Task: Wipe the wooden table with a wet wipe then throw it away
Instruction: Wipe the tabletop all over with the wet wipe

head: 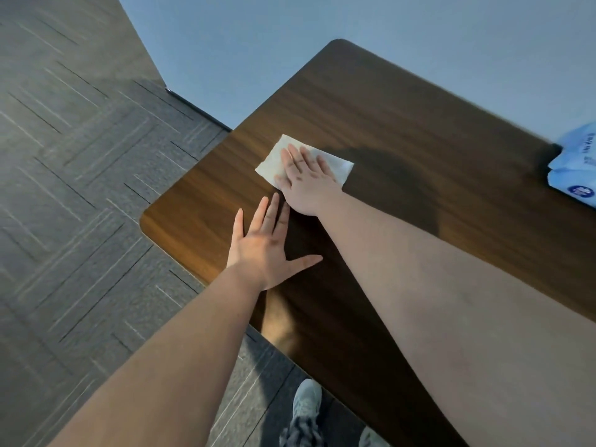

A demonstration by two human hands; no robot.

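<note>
Wet wipe (303, 161) lies pinned flat under the right hand (304, 182) beside the table (403, 124) corner, left hand (267, 243) spread empty nearby; wiping looks underway, disposal remains.

One wooden table (403, 130), one wet wipe (274, 159), one blue wipe packet (577, 169), two hands, two shoes.

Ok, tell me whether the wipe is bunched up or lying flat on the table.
Flat. The wet wipe lies spread on the wooden table, corners showing around the right hand pressed palm-down on it.
</note>
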